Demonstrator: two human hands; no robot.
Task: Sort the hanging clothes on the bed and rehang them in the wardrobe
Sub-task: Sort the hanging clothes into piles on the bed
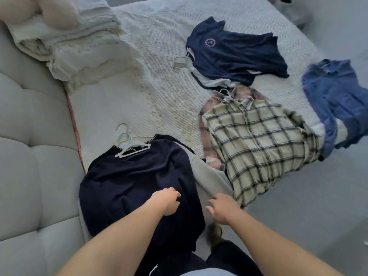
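Note:
A navy sweater (pixel 129 188) on white hangers (pixel 130 149) lies at the near edge of the bed (pixel 159 92), on top of a grey garment (pixel 211 182). My left hand (pixel 166 201) sits on the sweater with its fingers curled into the fabric. My right hand (pixel 221 209) rests on the grey garment, fingers loosely bent. Further right lies a cream plaid shirt (pixel 256 142) over a pink plaid one (pixel 207 124). Beyond them is a navy T-shirt (pixel 237 56) on a hanger. A blue denim shirt (pixel 338 100) hangs over the bed's right edge.
A folded cream blanket (pixel 75 48) is piled at the far left of the bed. The grey tufted headboard (pixel 29 140) runs along the left side. Grey floor (pixel 308 216) lies to the right, and my legs stand against the bed's near edge.

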